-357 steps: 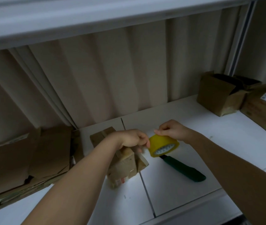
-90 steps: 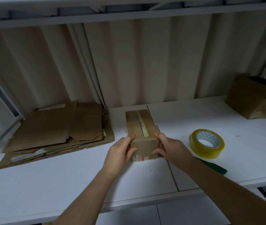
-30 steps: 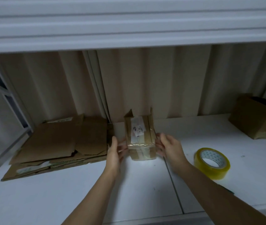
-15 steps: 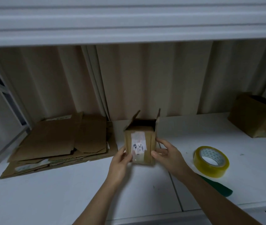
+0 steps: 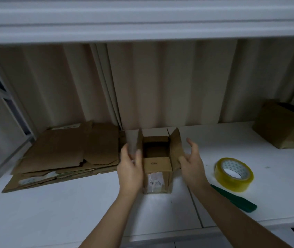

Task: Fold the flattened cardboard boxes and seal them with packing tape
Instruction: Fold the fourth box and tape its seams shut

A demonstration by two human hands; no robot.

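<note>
1. At the far left, a pile of flattened cardboard boxes (image 5: 62, 154) lay on the white tabletop (image 5: 53, 208), well apart from both hands.
2. The left hand (image 5: 130, 169) rested against the left side of the small cardboard box (image 5: 157, 169), with fingers nearly straight along the left flap and the thumb near the box's front corner.
3. The box stood upright between the two hands, its top open with all flaps raised and a white label on its front.
4. The right hand (image 5: 191, 163) was spread and relaxed, its thumb touching the right flap and its fingers pointing up and away.
5. Further right lay a yellow tape roll (image 5: 234, 174) flat on the tabletop, and just in front of it a green knife (image 5: 235, 201).
6. At the far right stood other folded boxes (image 5: 280, 126).
</note>
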